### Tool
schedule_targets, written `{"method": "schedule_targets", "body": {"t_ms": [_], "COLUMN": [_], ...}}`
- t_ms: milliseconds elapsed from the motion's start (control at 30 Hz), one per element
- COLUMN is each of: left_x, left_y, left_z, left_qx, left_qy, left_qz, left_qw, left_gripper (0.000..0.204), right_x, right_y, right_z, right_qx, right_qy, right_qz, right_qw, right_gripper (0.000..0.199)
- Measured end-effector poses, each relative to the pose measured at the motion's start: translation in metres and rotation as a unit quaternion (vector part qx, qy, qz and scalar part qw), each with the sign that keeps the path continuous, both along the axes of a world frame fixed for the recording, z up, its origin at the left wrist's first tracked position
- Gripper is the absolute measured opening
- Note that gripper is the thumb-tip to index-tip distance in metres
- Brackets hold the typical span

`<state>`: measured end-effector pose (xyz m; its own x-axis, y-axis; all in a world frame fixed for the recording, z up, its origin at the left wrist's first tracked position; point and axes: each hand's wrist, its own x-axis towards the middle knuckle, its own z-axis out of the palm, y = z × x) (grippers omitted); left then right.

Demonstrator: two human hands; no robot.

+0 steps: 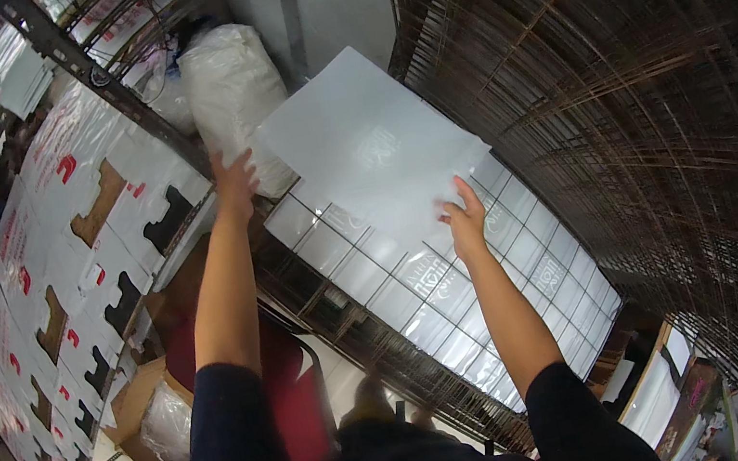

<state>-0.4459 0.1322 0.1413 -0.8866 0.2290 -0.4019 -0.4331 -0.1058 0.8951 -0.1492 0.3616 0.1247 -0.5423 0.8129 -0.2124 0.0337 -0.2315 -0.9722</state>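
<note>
- Left hand point(235, 189) out on an outstretched arm, fingers splayed wide beside the white sack point(232, 82)!
- Right hand point(465, 222) by the pale sheet point(360, 120), fingers parted; contact, can't tell.

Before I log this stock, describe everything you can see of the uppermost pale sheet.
The uppermost pale sheet looks like smooth plastic, flat and roughly rectangular, with a faint white emblem showing. It covers the far part of the wire grid. The right hand is at its blurred near edge; contact is unclear.
</note>
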Motion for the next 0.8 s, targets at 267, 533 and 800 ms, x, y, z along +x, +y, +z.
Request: {"method": "schedule_targets", "body": {"t_ms": [267,533,800], "left_x": [0.124,0.164,0.185], "left_y": [-0.072,-0.134,-0.135], "left_z": [-0.063,-0.069,-0.059], "left_qx": [-0.095,-0.153,-0.164], "left_qy": [-0.079,-0.106,-0.141], "left_qz": [-0.157,-0.161,-0.174], "left_qw": [0.980,0.969,0.961], "left_gripper": [0.062,0.054,0.047], "right_x": [-0.012,0.002,0.007], "right_y": [0.069,0.088,0.093], "right_z": [-0.143,-0.183,-0.189], "right_qx": [0.167,0.241,0.214], "right_qy": [-0.296,-0.324,-0.284], "right_qz": [-0.083,-0.127,-0.132], "right_qw": [0.937,0.906,0.925], "right_gripper": [0.039,0.037,0.037]}}
